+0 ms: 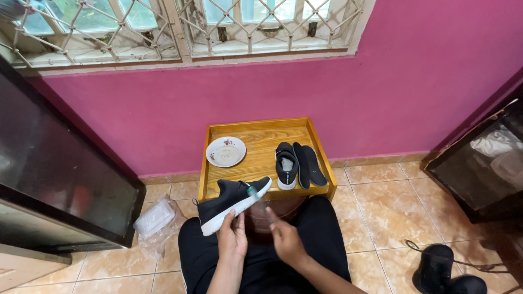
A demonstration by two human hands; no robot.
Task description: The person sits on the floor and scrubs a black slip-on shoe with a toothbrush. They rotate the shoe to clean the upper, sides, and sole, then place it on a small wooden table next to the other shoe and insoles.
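Wooden tray [213, 163]: two shoes [231, 202], two insoles [308, 165]

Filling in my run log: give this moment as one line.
left hand: holds black sneaker | right hand: toothbrush at sole | tray: second shoe, dish

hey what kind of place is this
Probably a room in a home: pink wall, grilled window, tiled floor. The left hand holds a black shoe before a wooden tray table.

Looked like room in home: pink painted wall [354, 81], window with diamond grille [180, 27], tiled floor [381, 218], low wooden tray table [261, 158], dark cabinet [54, 174].
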